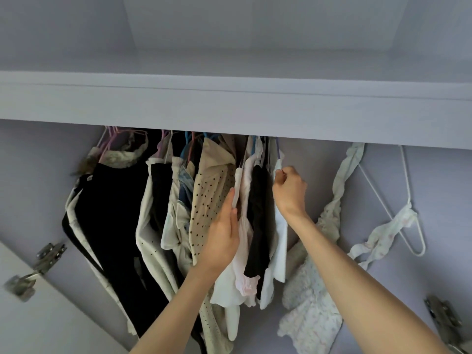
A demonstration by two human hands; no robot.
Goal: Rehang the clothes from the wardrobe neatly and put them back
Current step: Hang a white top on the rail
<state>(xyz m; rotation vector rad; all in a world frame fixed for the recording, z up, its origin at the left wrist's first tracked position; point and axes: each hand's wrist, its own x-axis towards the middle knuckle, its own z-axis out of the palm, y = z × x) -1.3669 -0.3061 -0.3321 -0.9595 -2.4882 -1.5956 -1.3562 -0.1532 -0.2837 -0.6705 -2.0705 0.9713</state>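
Metal door hinges (44, 261), lower corners

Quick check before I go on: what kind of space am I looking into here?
Most likely the inside of a bedroom wardrobe: clothes on hangers crowd together under a shelf, a bare white hanger hangs at the right, and door hinges show at the sides.

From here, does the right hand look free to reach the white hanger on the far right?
Probably yes: the right hand pinches a white garment, but nothing blocks the way to the white hanger.
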